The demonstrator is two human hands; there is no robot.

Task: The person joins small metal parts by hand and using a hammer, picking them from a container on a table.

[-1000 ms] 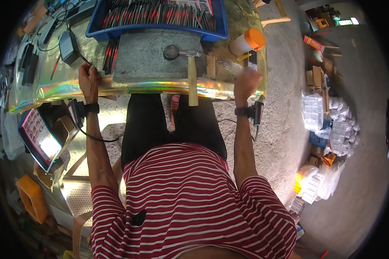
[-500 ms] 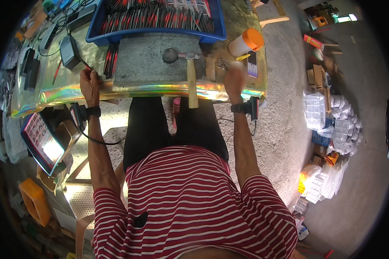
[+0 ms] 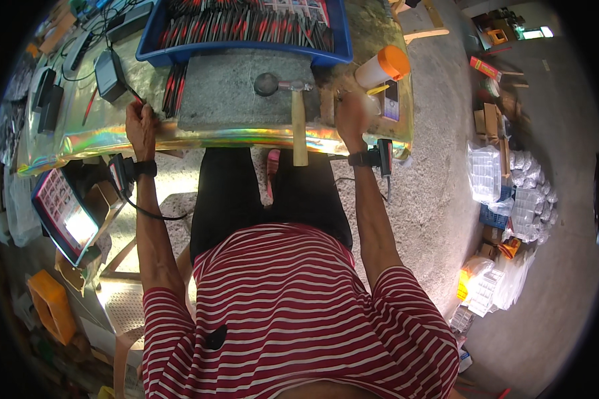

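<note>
Across the upper half of the view lies the tabletop (image 3: 373, 30), its shiny gold cover bending down over the near edge. On it, at the far side, the blue tray (image 3: 340, 36) holds a dense row of black-and-red sticks (image 3: 239, 30). In front of the tray sits the grey slab (image 3: 226, 93). The hammer (image 3: 299, 123) has its head on the slab and its wooden handle poking out past the near edge; both forearms would do best to clear that handle, since a knock could tip it. To the right stands the jar (image 3: 381, 66) with its orange lid, and to the left the dark box (image 3: 108, 76).

The left hand (image 3: 140, 126) is at the near edge, its grip closed on one thin dark stick (image 3: 137, 99) with red on it, which slants up toward the box; whether they touch I cannot tell. A light, steady pinch should suit something so slim. The right hand (image 3: 353, 121) is blurred, just beside some small metal bits (image 3: 340, 95); how far its grip is open, or whether it holds anything, I cannot tell. Bits so small probably call for fingertips, one piece at a time.
</note>
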